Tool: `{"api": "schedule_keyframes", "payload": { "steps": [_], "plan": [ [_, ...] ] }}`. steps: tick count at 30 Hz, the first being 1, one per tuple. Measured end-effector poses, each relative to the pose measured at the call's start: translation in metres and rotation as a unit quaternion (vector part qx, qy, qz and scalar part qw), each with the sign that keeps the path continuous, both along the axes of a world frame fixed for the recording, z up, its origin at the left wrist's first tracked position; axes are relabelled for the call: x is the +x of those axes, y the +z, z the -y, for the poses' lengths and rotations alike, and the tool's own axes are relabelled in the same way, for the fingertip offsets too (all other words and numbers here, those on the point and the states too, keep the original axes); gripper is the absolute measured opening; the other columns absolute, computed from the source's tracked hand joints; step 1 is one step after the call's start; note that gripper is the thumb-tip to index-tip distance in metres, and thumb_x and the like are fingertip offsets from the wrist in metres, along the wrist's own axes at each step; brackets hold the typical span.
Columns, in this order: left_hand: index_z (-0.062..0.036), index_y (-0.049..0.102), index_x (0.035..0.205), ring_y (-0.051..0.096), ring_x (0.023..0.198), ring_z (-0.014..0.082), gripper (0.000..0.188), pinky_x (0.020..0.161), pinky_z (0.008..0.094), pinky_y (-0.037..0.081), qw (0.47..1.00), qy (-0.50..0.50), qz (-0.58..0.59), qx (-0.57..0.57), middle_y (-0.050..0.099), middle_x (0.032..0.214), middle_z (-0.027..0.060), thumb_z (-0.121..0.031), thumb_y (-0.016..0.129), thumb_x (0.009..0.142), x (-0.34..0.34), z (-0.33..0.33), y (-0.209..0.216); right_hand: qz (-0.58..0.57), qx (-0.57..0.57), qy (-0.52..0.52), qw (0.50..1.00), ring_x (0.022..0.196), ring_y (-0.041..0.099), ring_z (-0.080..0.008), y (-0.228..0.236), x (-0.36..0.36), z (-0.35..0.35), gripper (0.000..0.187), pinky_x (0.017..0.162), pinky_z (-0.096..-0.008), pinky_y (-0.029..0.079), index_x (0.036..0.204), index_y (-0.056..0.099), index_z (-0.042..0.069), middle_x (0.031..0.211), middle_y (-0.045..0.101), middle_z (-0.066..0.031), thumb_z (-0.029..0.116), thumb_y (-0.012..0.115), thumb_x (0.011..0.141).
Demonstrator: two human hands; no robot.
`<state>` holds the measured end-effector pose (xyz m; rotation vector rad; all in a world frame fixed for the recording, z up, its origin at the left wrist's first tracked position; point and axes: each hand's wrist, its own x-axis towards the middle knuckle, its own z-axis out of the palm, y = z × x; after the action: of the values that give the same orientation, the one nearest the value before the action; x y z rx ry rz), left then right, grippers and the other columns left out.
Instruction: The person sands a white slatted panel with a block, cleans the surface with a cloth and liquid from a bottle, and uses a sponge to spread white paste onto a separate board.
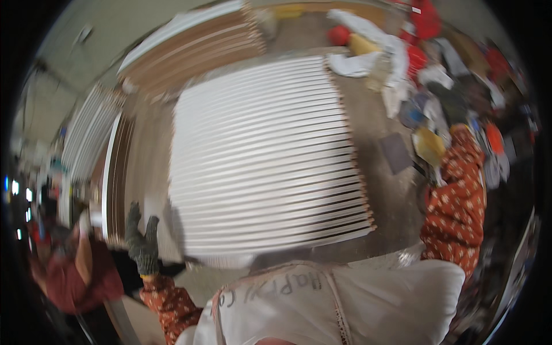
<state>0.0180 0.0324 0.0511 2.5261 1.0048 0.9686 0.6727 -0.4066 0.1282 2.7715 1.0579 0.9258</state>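
A wide row of long white strips (264, 155) with brownish ends lies side by side on the brown table (150, 129) in front of me. At its near left corner, my left hand (142, 244), in a grey knit glove, is raised with thumb and fingers apart, holding nothing. My right arm, in a rust-coloured flowered sleeve, stretches far to the right. My right hand (449, 100), in a dark glove, reaches in among a heap of cloths and small items (402, 63). Blur and clutter hide its fingers and anything in them.
A stack of white-topped brown boards (190, 49) stands at the far left, with more white strips (92, 135) beside it. A grey square piece (395, 153) and a yellow item (429, 146) lie right of the row. Another person (80, 270) is at the lower left.
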Motion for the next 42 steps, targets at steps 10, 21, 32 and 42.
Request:
{"api": "schedule_keyframes", "payload": {
  "steps": [10, 21, 32, 42],
  "plan": [
    [0.0017, 0.049, 0.133, 0.054, 0.118, 0.0233, 0.044, 0.1, 0.0348, 0.043, 0.961, 0.09, 0.181, -0.187, 0.056, 0.13, 0.0156, -0.01, 0.061, 0.092, -0.046, 0.049, -0.073, 0.038, -0.058, 0.054, 0.996, 0.103, 0.062, -0.0248, 0.023, 0.005, 0.032, 0.044, 0.087, -0.0365, 0.049, 0.129, 0.058, 0.014, 0.119, 0.062, -0.0146, 0.013, 0.059, 0.086],
    [0.0009, 0.048, 0.134, 0.052, 0.12, 0.0207, 0.042, 0.102, 0.0332, 0.041, 0.965, 0.073, 0.171, -0.187, 0.054, 0.132, 0.0148, -0.011, 0.056, 0.095, -0.017, 0.06, -0.065, 0.066, 0.063, 0.227, 0.969, 0.108, 0.059, -0.0294, 0.051, -0.132, -0.011, 0.051, 0.09, -0.0379, 0.047, 0.131, 0.058, 0.015, 0.118, 0.061, -0.0171, -0.004, 0.055, 0.083],
    [0.0046, 0.047, 0.131, 0.054, 0.118, 0.0299, 0.045, 0.104, 0.0419, 0.04, 0.995, 0.074, 0.057, -0.029, 0.054, 0.13, 0.0184, -0.011, 0.06, 0.092, -0.001, 0.077, -0.074, -0.305, 0.488, 0.149, 0.804, 0.103, 0.057, -0.0185, -0.023, -0.293, -0.077, 0.046, 0.094, -0.0325, 0.043, 0.114, 0.061, -0.004, 0.115, 0.062, -0.0116, 0.017, 0.08, 0.077],
    [0.0009, 0.052, 0.127, 0.05, 0.124, 0.0355, 0.04, 0.109, 0.0514, 0.031, 0.985, -0.061, 0.004, 0.164, 0.057, 0.127, 0.0187, -0.017, 0.052, 0.091, 0.036, 0.107, -0.069, -0.345, 0.426, 0.236, 0.802, 0.111, 0.052, -0.0193, -0.059, -0.363, -0.09, 0.045, 0.096, -0.032, 0.043, 0.129, 0.048, -0.004, 0.127, 0.053, -0.0137, 0.009, 0.059, 0.088]
  ]
}}
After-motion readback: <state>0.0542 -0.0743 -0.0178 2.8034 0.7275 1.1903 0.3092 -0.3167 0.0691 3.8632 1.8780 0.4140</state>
